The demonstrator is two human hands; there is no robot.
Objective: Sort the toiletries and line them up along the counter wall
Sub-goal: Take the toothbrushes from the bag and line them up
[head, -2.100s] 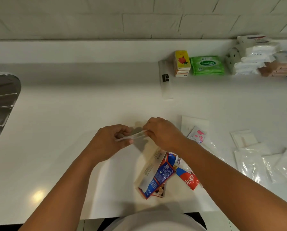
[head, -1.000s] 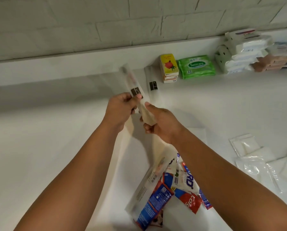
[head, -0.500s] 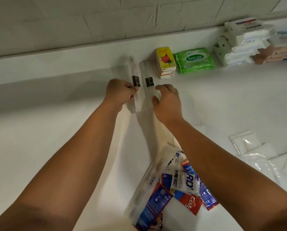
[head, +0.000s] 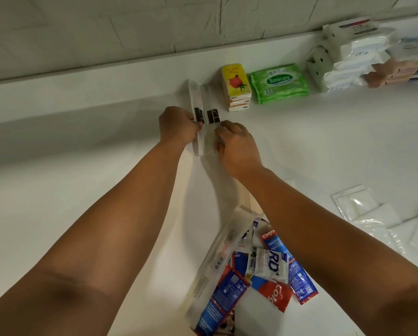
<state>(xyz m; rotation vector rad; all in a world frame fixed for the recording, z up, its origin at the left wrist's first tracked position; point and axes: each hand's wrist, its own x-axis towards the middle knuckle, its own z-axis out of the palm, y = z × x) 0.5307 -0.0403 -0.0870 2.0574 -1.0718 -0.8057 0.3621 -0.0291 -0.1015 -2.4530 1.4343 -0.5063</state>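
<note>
Nearest me, a pile of sachets waits unsorted on the counter. Beyond it, both hands now reach toward the wall. 2 seconds ago they held 1 clear sleeve by the pile; now it lies beside its twin. My left hand pinches the left sleeve, and my right hand curls its fingers on the right sleeve. Just right of them stand yellow boxes, then green wipes. I judge the row has gained 1 item.

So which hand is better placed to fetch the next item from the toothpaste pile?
Probably the right hand: the toothpaste pile lies under its forearm, on that side, while the left hand grips a clear packet.
</note>
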